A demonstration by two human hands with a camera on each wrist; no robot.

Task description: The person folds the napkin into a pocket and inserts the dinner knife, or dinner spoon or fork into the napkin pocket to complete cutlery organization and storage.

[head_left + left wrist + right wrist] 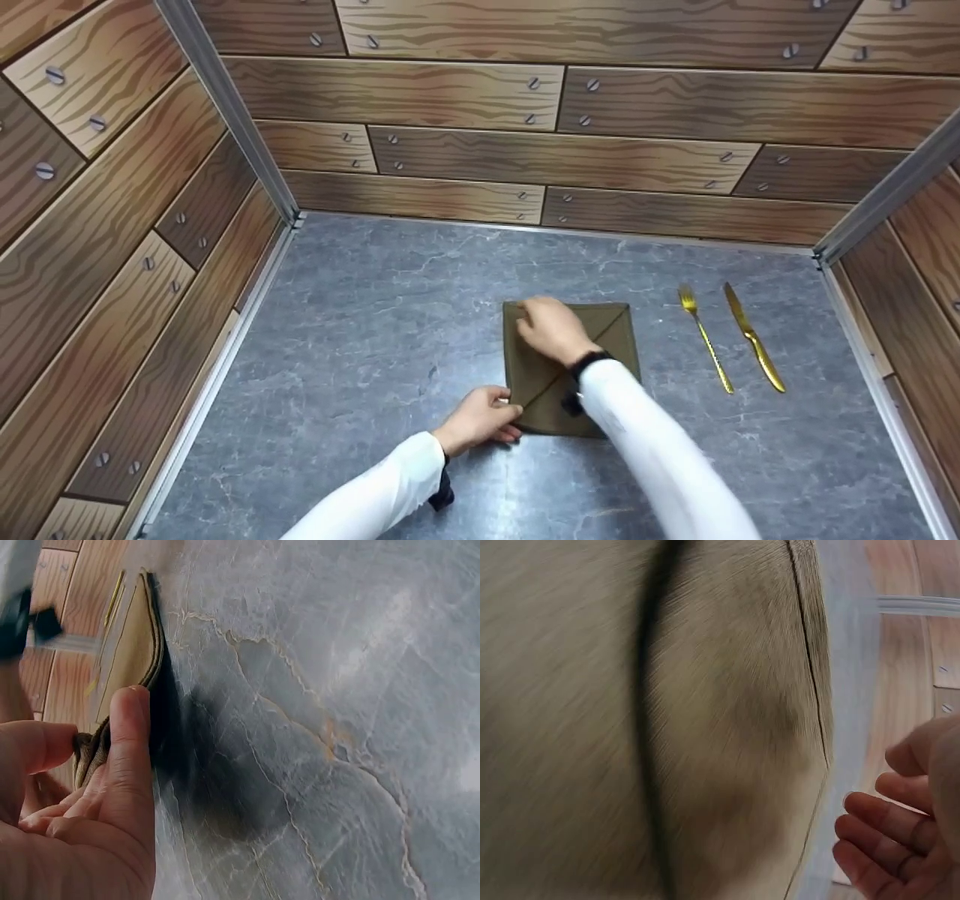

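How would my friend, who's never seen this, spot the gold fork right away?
Start at the gray table between the wood-patterned walls, and find the square brown cloth. To the cloth's right, from the person's side, two shiny gold things lie next to each other. The fork is the one nearer the cloth, and its prongs set it apart from the bladed knife.

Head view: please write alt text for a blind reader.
The left hand pinches the near left corner of a folded brown cloth; the right hand is over it. A gold fork and knife lie to the right.
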